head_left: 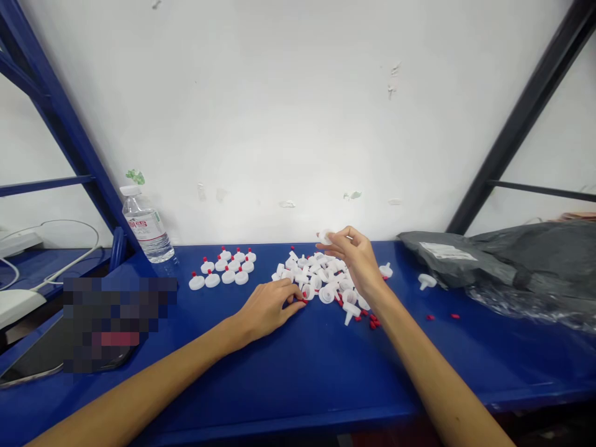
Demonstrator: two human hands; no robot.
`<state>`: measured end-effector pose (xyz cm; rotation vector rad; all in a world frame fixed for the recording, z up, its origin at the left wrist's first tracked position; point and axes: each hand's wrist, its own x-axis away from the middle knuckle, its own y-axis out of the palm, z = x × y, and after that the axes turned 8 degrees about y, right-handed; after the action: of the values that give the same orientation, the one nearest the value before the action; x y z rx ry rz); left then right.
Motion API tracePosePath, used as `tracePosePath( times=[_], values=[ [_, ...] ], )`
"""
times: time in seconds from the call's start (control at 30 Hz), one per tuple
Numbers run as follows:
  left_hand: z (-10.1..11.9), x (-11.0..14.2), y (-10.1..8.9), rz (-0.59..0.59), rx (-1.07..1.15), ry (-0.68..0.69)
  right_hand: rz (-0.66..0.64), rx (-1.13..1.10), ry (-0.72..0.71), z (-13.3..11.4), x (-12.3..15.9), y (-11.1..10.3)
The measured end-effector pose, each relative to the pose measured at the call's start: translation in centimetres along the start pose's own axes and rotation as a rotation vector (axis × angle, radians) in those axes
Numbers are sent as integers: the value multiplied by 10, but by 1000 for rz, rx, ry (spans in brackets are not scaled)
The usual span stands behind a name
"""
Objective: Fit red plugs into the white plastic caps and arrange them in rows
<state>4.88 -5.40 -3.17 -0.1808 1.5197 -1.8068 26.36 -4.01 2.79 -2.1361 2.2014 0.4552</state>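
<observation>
My right hand (351, 251) is raised above the back of a loose pile, its fingers closed on a white spout cap (325, 236). Below it lies the pile of white spout caps (326, 293), tumbled at various angles. At the pile's left front edge, my left hand (270, 307) rests low on the table, thumb and fingers pinched on a small red tip cap (305, 297). To the left stand several white spout caps with red tips (228, 275), upright in rough rows. Loose red tip caps (374, 321) lie in front of the pile.
A water bottle (148, 230) stands at the back left, with a dark phone-like device (37, 351) nearer me. Grey plastic bags (484, 261) cover the right back of the blue table (279, 391). A stray spout cap (426, 281) lies beside them. A white wall rises behind.
</observation>
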Motion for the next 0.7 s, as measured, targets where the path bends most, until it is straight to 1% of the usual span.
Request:
tracePosePath(
  times=[0.07,0.17,0.27,0.37,0.47,0.53,0.7],
  values=[
    [-1,0,1,1,14,2,17,-11,7,1,-1,0],
    [-1,0,-3,53,46,-25,22,-6,52,4,-2,-1],
    [0,-2,-10,130,136,-77,-43,57,103,9,-2,0],
    [-2,-3,-17,244,305,-162,-169,144,130,15,-1,1],
    [-5,-5,-24,309,520,-254,-270,126,187,17,2,4],
    [-7,-5,-27,325,668,-308,-288,112,212,17,4,7],
    [-13,-5,-31,424,962,-423,-230,222,220,13,9,13]
  ],
)
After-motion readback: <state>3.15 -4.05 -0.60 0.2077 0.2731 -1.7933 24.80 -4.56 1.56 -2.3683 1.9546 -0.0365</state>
